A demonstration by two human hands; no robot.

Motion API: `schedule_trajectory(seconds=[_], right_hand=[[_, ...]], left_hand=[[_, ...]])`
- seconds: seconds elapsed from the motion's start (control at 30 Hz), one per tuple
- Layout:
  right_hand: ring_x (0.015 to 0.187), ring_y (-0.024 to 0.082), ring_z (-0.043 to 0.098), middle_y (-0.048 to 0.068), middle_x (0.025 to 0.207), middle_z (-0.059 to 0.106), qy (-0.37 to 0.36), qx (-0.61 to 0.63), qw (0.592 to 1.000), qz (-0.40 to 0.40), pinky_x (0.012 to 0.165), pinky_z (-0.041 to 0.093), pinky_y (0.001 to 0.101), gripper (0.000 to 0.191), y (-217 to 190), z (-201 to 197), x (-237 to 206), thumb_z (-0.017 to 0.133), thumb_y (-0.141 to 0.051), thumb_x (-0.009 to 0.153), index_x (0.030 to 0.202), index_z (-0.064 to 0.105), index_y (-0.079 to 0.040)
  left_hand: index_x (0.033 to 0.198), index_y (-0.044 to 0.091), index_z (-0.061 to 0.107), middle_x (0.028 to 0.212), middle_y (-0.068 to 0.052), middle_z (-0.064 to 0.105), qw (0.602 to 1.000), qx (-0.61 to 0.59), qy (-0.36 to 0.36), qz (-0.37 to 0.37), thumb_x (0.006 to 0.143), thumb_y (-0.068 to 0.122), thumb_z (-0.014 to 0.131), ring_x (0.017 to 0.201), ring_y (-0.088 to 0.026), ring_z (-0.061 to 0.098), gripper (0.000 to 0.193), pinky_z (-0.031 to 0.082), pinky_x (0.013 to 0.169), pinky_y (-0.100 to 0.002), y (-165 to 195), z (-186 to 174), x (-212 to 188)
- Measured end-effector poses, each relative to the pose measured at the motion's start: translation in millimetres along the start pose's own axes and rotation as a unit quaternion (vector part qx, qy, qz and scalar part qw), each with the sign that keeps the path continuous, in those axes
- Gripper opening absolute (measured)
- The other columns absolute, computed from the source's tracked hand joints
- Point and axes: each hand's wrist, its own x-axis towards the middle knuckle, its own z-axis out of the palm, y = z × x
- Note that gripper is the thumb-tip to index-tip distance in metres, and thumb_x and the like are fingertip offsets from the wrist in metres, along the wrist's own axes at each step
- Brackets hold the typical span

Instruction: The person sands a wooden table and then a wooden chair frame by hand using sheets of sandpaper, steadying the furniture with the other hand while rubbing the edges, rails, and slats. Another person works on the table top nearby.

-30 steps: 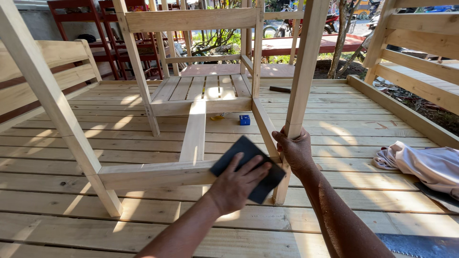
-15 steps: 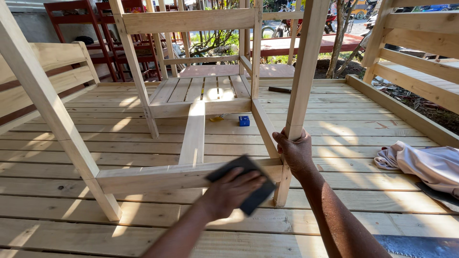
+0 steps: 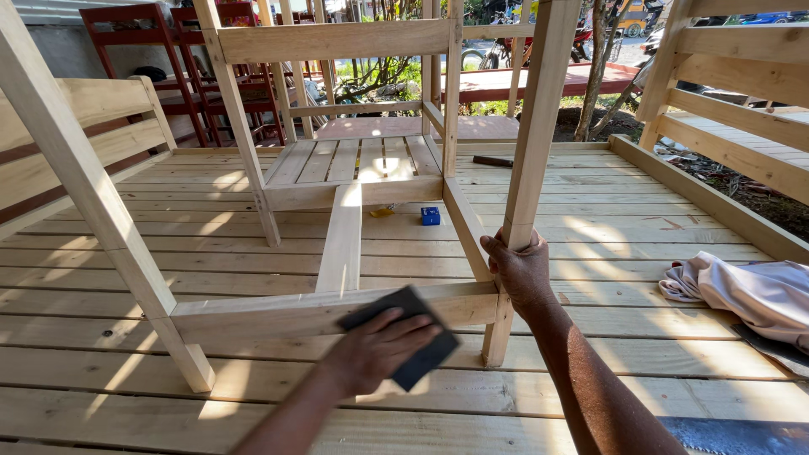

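Pressing a dark sanding sheet (image 3: 403, 337) flat against the low front rail (image 3: 278, 313) of a pale wooden frame, the left hand (image 3: 375, 347) lies spread on it, fingers together. The right hand (image 3: 521, 268) is clamped around the frame's upright leg (image 3: 534, 143). On the plank deck (image 3: 590, 219) lie a small blue block (image 3: 431, 216) and, at right, a crumpled cloth (image 3: 750, 291).

Black sanding sheet (image 3: 409, 341), pale wooden rail (image 3: 278, 312).

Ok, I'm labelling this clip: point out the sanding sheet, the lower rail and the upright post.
sanding sheet (image 3: 427, 358), head view, exposed lower corner
lower rail (image 3: 253, 313), head view, front face
upright post (image 3: 539, 126), head view, mid shaft
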Motion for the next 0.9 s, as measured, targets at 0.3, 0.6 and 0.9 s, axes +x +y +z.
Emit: schedule_trajectory(seconds=[0.3,0.6,0.9], right_hand=[[0.052,0.011,0.057,0.002,0.059,0.059,-0.028,0.003,1.000,-0.011,0.051,0.049,0.0291,0.020,2,-4,4,0.075,-0.010,0.089,0.077,0.059,-0.008],[0.052,0.012,0.057,0.003,0.060,0.060,0.005,0.001,1.000,-0.010,0.051,0.049,0.0296,0.023,1,-1,3,0.075,-0.011,0.090,0.075,0.059,-0.008],[0.052,0.011,0.055,0.003,0.060,0.058,-0.007,0.023,1.000,0.005,0.050,0.047,0.0294,0.024,1,-1,5,0.075,-0.007,0.091,0.075,0.058,-0.007]], left_hand=[[0.155,0.018,0.048,0.168,0.005,0.031,0.998,-0.050,-0.028,-0.015,0.081,0.011,0.054,0.155,-0.012,0.023,0.074,0.004,0.127,-0.041,-8,-13,-3],[0.157,0.020,0.048,0.169,0.006,0.035,0.988,-0.061,0.075,-0.125,0.096,0.013,0.047,0.157,-0.014,0.025,0.061,0.010,0.128,-0.046,21,3,30],[0.152,0.025,0.054,0.163,0.000,0.044,0.909,-0.118,0.106,-0.386,0.089,0.013,0.049,0.155,-0.021,0.035,0.064,0.024,0.119,-0.054,21,-14,-23]])
